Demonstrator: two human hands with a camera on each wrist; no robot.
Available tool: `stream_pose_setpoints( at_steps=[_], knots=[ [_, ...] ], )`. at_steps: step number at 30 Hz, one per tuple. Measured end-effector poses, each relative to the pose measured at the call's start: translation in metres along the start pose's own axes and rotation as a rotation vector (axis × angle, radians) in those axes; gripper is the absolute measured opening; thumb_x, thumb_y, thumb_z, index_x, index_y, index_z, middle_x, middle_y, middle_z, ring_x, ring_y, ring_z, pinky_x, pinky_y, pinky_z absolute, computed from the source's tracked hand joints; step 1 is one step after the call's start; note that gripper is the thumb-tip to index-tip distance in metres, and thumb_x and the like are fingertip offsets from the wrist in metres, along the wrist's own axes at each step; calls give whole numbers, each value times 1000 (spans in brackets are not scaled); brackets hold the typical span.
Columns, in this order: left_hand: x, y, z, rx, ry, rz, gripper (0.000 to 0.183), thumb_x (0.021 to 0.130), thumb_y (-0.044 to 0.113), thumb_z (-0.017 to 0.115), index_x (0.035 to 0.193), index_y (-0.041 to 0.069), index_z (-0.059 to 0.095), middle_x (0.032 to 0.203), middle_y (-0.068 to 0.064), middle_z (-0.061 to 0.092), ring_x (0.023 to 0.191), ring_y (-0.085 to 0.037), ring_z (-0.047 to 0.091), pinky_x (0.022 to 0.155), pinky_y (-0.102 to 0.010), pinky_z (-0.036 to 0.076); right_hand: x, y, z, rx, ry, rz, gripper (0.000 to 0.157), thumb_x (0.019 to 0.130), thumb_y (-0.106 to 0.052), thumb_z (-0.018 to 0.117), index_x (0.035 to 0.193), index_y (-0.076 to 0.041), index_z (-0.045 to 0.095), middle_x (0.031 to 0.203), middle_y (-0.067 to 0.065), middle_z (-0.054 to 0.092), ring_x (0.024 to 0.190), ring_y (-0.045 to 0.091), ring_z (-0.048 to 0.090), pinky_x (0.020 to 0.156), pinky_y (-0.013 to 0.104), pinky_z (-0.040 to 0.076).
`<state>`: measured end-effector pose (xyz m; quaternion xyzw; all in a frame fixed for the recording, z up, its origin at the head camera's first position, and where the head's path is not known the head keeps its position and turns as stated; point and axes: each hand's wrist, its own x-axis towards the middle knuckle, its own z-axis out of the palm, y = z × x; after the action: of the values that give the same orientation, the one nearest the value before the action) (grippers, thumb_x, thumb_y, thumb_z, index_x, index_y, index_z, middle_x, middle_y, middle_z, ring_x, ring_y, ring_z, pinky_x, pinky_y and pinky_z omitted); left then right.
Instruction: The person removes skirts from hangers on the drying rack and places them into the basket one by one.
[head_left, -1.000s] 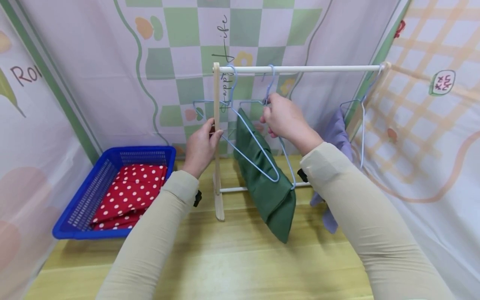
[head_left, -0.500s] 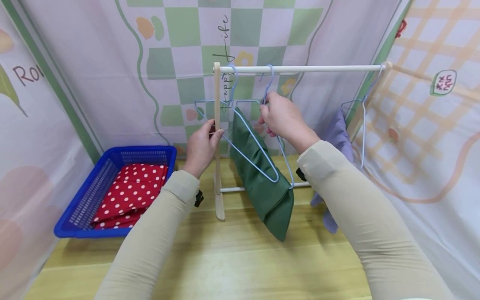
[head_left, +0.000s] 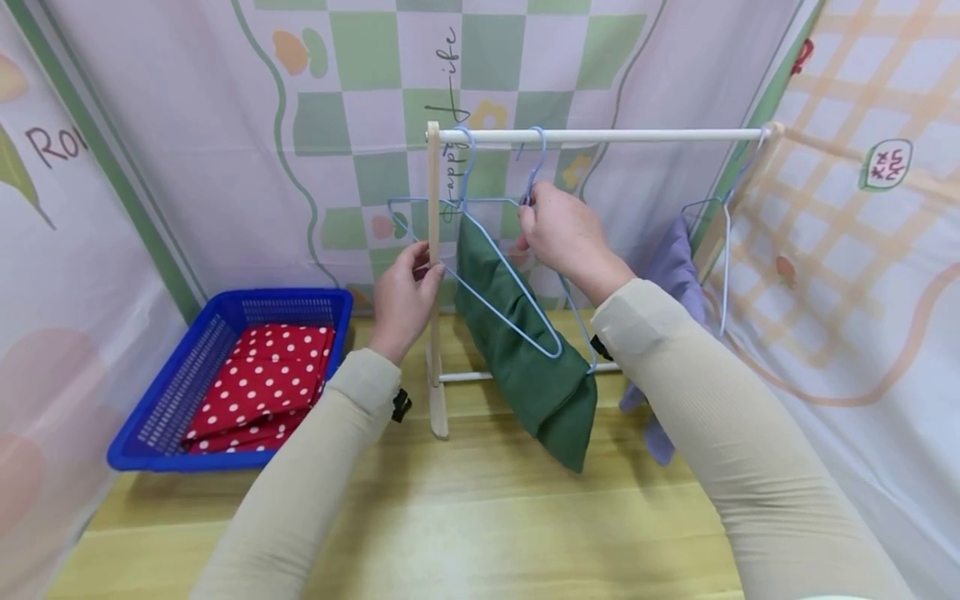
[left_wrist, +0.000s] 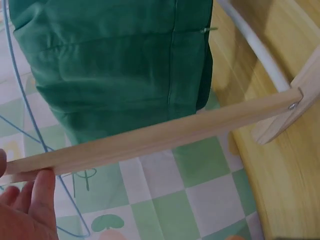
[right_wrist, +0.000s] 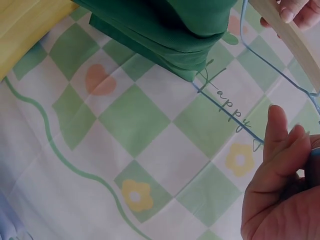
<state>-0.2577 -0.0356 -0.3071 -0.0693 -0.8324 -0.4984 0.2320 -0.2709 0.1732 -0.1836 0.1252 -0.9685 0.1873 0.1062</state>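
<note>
Item 1: your left hand [head_left: 405, 292], at ten o'clock from the green cloth; thumb and fingers closed about the wooden post [head_left: 433, 192] of a rack.

Item 2: your right hand [head_left: 570, 237], at one o'clock from that cloth; fingers curled in, pinching the loaded hanger [head_left: 543, 150] just below its hook, which loops over the white rail [head_left: 637, 135].

Item 3: green cloth [head_left: 517, 375], folded, slung on the loaded hanger, its lower corner pointing to five o'clock, above the wood-grain tabletop [head_left: 465, 533].

Item 4: bare hanger [head_left: 464, 187], light blue, hooked on your rail next to the post, one arm crossing before the green cloth.

Item 5: lilac cloth [head_left: 675, 262], at three o'clock from the green one, on a far hanger [head_left: 726, 250], partly behind your right sleeve [head_left: 720, 417].

Item 6: blue basket [head_left: 187, 463], between eight and nine o'clock in your head view, containing a red polka-dot cloth [head_left: 262, 379].
</note>
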Motion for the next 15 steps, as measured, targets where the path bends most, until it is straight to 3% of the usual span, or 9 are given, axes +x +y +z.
stream_pose_setpoints(
  at_steps=[4,9,12,15],
  knots=[
    [-9,-6,3,-51,97,-7,42,96,25,61,134,9,52,125,-5,61,108,-14,62,91,-24,50,0,-1,1,5,-2,9,29,104,-29,31,111,-9,50,89,0,71,84,24,60,70,38,44],
    [-26,-14,11,-82,238,45,26,95,18,61,117,5,59,103,-6,63,90,-15,63,79,-26,52,1,-1,2,13,-2,18,28,104,-30,30,111,-11,50,87,-3,71,84,23,61,69,38,44],
    [-39,-19,19,-29,219,117,18,95,16,61,108,4,61,94,-6,62,82,-16,61,73,-28,52,1,1,3,26,5,17,27,103,-30,30,111,-11,49,86,-3,71,83,23,61,67,37,44],
    [-54,-26,31,34,115,154,15,96,16,60,105,5,63,91,-5,63,80,-15,62,72,-28,53,2,1,4,33,3,16,28,103,-30,30,111,-11,48,85,-3,70,82,23,61,66,37,44]
  ],
)
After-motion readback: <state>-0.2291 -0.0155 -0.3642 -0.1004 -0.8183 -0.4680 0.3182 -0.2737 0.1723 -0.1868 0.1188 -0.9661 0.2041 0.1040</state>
